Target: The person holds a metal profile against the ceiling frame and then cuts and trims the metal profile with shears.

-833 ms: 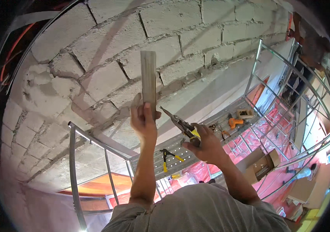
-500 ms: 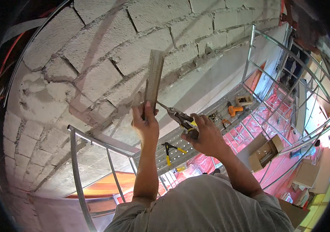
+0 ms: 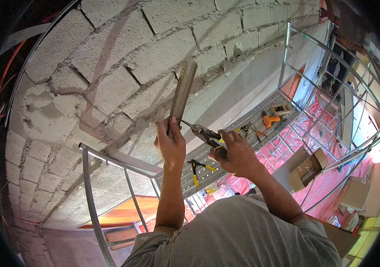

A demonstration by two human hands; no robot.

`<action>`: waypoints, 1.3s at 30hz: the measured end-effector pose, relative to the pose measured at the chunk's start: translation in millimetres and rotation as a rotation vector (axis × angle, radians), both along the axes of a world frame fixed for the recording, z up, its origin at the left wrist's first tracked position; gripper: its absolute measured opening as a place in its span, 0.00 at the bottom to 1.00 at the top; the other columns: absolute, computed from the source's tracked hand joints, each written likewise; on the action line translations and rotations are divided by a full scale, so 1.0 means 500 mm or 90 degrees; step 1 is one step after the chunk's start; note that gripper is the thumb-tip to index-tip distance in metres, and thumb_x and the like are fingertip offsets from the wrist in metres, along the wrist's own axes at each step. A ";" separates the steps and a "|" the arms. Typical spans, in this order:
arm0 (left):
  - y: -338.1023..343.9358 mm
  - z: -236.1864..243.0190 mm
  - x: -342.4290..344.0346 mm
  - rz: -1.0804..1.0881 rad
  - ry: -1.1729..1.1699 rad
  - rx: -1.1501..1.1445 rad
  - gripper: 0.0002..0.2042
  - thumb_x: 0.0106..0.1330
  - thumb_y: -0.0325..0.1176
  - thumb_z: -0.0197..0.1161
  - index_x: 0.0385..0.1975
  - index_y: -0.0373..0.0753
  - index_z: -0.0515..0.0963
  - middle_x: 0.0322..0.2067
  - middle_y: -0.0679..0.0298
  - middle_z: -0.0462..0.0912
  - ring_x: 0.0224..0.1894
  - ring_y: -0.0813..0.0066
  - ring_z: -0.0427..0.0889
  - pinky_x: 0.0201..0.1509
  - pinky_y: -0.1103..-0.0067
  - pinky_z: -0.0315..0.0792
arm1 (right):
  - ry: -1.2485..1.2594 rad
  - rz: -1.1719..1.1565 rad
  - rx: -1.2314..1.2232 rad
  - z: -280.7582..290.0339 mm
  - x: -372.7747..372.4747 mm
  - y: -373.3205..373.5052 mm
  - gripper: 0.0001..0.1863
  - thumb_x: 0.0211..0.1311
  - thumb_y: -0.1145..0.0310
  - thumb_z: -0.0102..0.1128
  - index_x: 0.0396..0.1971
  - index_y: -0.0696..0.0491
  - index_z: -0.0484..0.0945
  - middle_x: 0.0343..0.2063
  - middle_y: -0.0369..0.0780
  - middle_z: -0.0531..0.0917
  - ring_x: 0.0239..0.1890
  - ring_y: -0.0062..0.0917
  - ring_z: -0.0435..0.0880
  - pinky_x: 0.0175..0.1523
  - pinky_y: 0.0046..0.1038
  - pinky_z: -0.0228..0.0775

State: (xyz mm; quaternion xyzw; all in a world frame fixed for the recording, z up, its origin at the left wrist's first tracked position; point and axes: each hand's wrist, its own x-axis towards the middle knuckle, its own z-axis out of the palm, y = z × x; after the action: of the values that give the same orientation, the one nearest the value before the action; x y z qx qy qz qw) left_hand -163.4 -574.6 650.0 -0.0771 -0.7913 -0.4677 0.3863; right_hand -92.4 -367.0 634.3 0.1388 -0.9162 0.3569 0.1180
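My left hand (image 3: 171, 144) is closed around the lower end of a short grey metal channel (image 3: 184, 89), which points up and leans slightly right in front of the block wall. In my right hand (image 3: 240, 153) are metal-cutting snips (image 3: 204, 133) with dark, yellow-marked handles. Their tip reaches the channel's edge just beside my left fingers. Whether the blades bite into the metal is too small to tell.
Below lies a perforated metal scaffold platform (image 3: 190, 191), bearing yellow-handled pliers (image 3: 195, 171), an orange power tool (image 3: 270, 121) and a small open box (image 3: 281, 109). Scaffold rails (image 3: 93, 200) rise at left and right. A cardboard box (image 3: 296, 180) sits lower, over pink sheeting. Ahead is a block wall (image 3: 110, 49).
The channel has tilted farther to the right and turned a little in my left hand. Both hands stay close together, and the snips remain at the channel's edge.
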 end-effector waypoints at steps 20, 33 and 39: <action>0.015 0.015 0.029 0.014 0.017 0.013 0.08 0.76 0.30 0.60 0.40 0.31 0.73 0.28 0.52 0.86 0.29 0.66 0.88 0.32 0.73 0.78 | 0.010 0.002 0.003 -0.009 0.021 0.002 0.39 0.62 0.49 0.69 0.63 0.63 0.69 0.46 0.58 0.80 0.52 0.56 0.80 0.59 0.52 0.71; 0.027 0.004 0.046 0.034 0.089 -0.056 0.16 0.75 0.25 0.60 0.61 0.30 0.72 0.37 0.48 0.88 0.37 0.63 0.90 0.38 0.72 0.81 | -0.073 0.019 0.001 -0.021 0.037 -0.001 0.35 0.59 0.54 0.72 0.60 0.60 0.72 0.45 0.55 0.81 0.52 0.54 0.81 0.57 0.49 0.73; 0.007 -0.020 0.040 0.032 0.063 -0.128 0.18 0.74 0.24 0.61 0.62 0.30 0.71 0.37 0.46 0.88 0.37 0.62 0.91 0.37 0.71 0.81 | -0.096 0.028 -0.026 -0.058 0.027 -0.005 0.27 0.58 0.60 0.73 0.52 0.59 0.73 0.44 0.53 0.82 0.48 0.53 0.83 0.53 0.48 0.75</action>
State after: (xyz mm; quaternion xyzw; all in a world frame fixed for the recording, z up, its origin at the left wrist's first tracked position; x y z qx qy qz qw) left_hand -143.5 -571.1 640.2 -0.1189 -0.8159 -0.3717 0.4267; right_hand -78.6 -369.7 605.1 0.1288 -0.9118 0.3875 0.0436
